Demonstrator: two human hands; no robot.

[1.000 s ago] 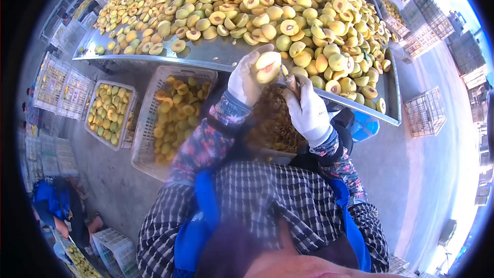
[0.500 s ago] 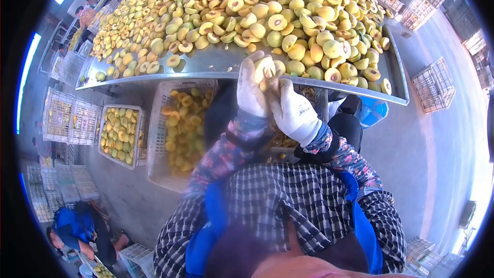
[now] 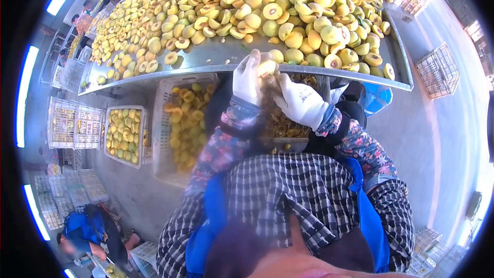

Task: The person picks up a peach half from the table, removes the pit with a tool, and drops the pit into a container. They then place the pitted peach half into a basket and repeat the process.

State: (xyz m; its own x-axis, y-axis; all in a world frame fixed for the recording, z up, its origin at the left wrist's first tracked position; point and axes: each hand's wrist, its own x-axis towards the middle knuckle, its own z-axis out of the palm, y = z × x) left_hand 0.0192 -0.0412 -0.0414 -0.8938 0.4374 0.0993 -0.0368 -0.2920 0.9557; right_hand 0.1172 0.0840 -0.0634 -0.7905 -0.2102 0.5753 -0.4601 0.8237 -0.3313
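My left hand (image 3: pixel 247 83), in a white glove, is closed round a yellow peach half (image 3: pixel 266 68) just in front of the metal table's near edge. Close against the fruit, my right hand (image 3: pixel 302 104), also gloved in white, has its fingers pinched together. What they grip is too small and blurred to make out. Beyond both hands, a large heap of halved yellow peaches (image 3: pixel 206 18) covers much of the metal table (image 3: pixel 206 62); some halves show brown-red pit hollows. Below my hands stands a crate of brown scraps (image 3: pixel 288 123), partly hidden by my right wrist.
A white crate of peach halves (image 3: pixel 188 123) stands left of my knees, with another filled crate (image 3: pixel 124 136) farther left. Empty-looking crates (image 3: pixel 437 71) stand on the right floor. A blue container (image 3: pixel 377 98) sits under the table. Other people work at the left.
My right hand has moved slightly right and away from the left, showing more of the scrap crate. The left hand still holds the peach half. The view has shifted slightly.
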